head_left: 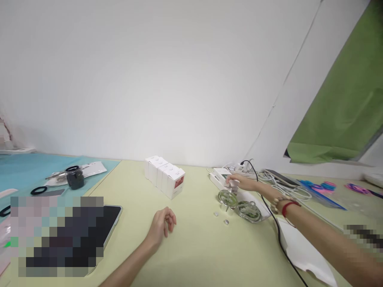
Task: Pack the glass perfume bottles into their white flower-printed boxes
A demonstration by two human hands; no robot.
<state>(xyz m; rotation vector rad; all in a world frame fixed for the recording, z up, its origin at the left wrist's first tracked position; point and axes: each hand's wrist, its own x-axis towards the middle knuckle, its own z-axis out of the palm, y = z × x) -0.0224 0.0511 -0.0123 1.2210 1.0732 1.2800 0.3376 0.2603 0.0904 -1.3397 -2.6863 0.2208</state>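
Note:
My left hand [163, 226] rests low over the green-yellow table, fingers loosely curled and nothing visible in them. My right hand [236, 182] reaches out to the far right, its fingers bent down over a small pale thing beside a flat white box [220, 177]; what it grips is mostly hidden. Just in front of that hand lie a round clear-and-green coiled item [227, 198] and a second, similar one [249, 211]. Two small silver discs [226, 222] lie on the table nearer to me. A row of several white boxes [166, 177] stands between the hands, farther back.
A black cable [278, 231] runs under my right forearm, past white paper [305, 247]. White cables [287, 187] tangle along the wall. At left lie a tablet-like device [112, 219], partly blurred out, and a dark jar [74, 178] on a blue mat [30, 167].

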